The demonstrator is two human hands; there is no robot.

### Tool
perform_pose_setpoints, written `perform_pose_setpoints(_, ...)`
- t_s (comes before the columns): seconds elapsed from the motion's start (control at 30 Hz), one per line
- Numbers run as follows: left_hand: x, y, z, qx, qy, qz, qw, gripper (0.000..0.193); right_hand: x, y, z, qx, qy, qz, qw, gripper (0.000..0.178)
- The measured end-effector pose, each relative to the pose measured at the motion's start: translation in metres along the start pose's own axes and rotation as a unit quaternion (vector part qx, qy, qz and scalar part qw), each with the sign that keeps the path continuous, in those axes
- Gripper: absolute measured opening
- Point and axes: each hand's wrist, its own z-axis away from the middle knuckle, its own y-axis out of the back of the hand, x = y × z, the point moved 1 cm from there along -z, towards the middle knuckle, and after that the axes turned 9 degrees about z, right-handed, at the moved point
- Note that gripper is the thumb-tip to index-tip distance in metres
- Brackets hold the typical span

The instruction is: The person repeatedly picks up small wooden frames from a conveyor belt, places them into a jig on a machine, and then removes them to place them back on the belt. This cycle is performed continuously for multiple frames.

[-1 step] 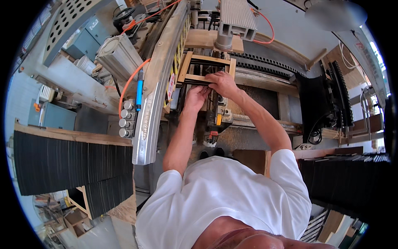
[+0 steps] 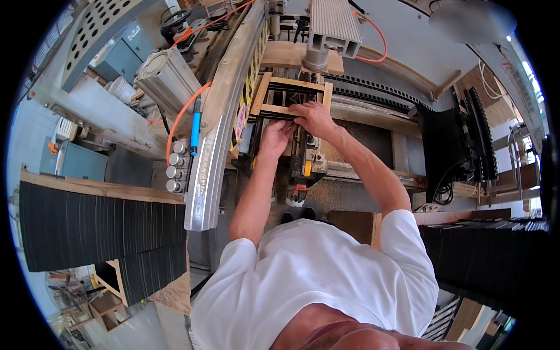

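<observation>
And here we are, looking down on the rectangular frame of pale wooden bars (image 2: pixel 275 109), lying in the machine just on the near side of the broad light-wood board (image 2: pixel 286 54) and the ribbed silver metal cylinder (image 2: pixel 335 30). Our right hand (image 2: pixel 314 118) is right there at the frame's near bar, toward its right end, fingers bent and close together over the wood. In comes our left hand (image 2: pixel 277 136) from below, fingers curled up at that bar's near edge, just beside the right; whether either hand's fingers clamp the wood, we cannot tell. Over to our left runs the long silver metal rail (image 2: pixel 204 189), a bright blue pen-like tube (image 2: pixel 195 135) against it, and further out we spot the tight row of thin black panels (image 2: pixel 99 227).
</observation>
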Motion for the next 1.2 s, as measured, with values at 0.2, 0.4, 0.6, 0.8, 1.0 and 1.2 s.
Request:
perform_pose_setpoints(0.2,-0.008,-0.001,0.005,0.09,-0.06,-0.005,0.994,0.023,0.027,-0.01,-0.016,-0.018,0.037,-0.018,0.999,0.033)
perform_pose_setpoints(0.4,-0.017,-0.001,0.082,0.097,-0.068,-0.008,0.993,0.031,0.066,-0.021,-0.045,-0.026,-0.015,-0.038,0.999,0.034)
perform_pose_setpoints(0.6,-0.039,-0.004,0.181,0.102,-0.085,0.015,0.991,0.031,0.061,-0.033,-0.05,-0.047,-0.026,-0.072,0.996,0.034)
perform_pose_setpoints(0.8,-0.043,-0.002,0.263,0.121,-0.097,0.003,0.988,0.034,0.061,-0.038,-0.052,-0.064,-0.033,-0.104,0.992,0.033)
perform_pose_setpoints(1.0,-0.036,0.011,0.294,0.137,-0.071,-0.018,0.988,0.035,0.064,-0.042,-0.052,-0.101,-0.079,-0.166,0.978,0.039)
perform_pose_setpoints(1.2,-0.016,0.031,0.318,0.172,-0.05,-0.034,0.983,0.036,0.051,-0.031,-0.05,-0.118,-0.12,-0.135,0.976,0.038)
